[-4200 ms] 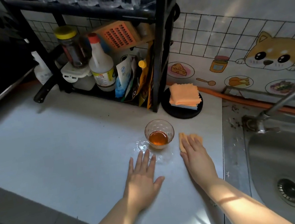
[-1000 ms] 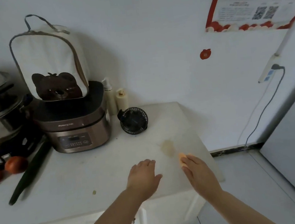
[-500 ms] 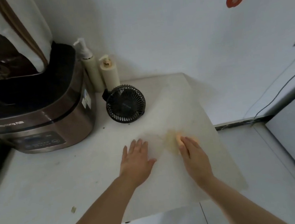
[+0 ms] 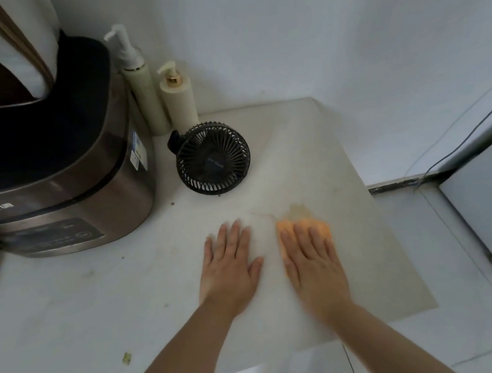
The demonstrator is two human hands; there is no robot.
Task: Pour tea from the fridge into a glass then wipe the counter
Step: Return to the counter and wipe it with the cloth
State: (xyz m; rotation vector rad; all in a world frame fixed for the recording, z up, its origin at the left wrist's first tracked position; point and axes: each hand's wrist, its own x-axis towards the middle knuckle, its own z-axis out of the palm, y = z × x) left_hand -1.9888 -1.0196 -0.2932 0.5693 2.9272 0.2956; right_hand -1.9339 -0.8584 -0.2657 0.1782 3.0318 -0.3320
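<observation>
Left hand (image 4: 229, 269) flat on the counter (image 4: 84, 312), palm down, fingers spread, holding nothing. Just beside it, right hand (image 4: 311, 258) also flat, fingers stretched out and pressing an orange cloth (image 4: 283, 226) to the surface near the right edge; cloth blurred, showing only past the fingertips. Brownish tea stain (image 4: 298, 209) touching the cloth's far side. Toward the back: black fan (image 4: 212, 158), two pump bottles (image 4: 164, 97) against the wall, cooker (image 4: 52, 165) at the left.

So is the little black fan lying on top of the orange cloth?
No, the black fan stands on the counter well behind the orange cloth, which lies flat under the right hand.
</observation>
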